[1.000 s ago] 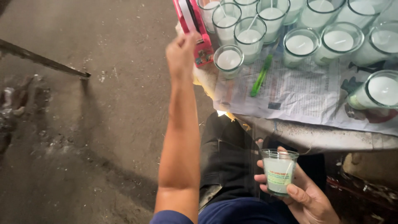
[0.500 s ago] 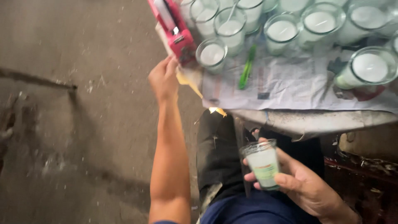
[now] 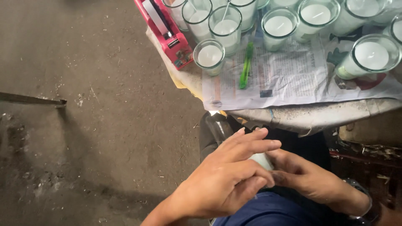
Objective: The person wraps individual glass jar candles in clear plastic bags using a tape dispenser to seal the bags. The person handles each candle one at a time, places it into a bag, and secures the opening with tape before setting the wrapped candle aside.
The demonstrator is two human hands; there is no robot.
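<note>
Left hand (image 3: pixel 222 180) and right hand (image 3: pixel 305 178) close together over a small candle glass (image 3: pixel 261 160), mostly hidden. Wax-filled glasses (image 3: pixel 278 27) crowd newspaper (image 3: pixel 293 75) above.

Glass in lap (image 3: pixel 261 160): mostly hidden between left hand (image 3: pixel 226 180) and right hand (image 3: pixel 310 178).
Candle glasses, twelve o'clock (image 3: pixel 247 6): tops cut off.
Right wrist, five o'clock: leaves frame.
</note>
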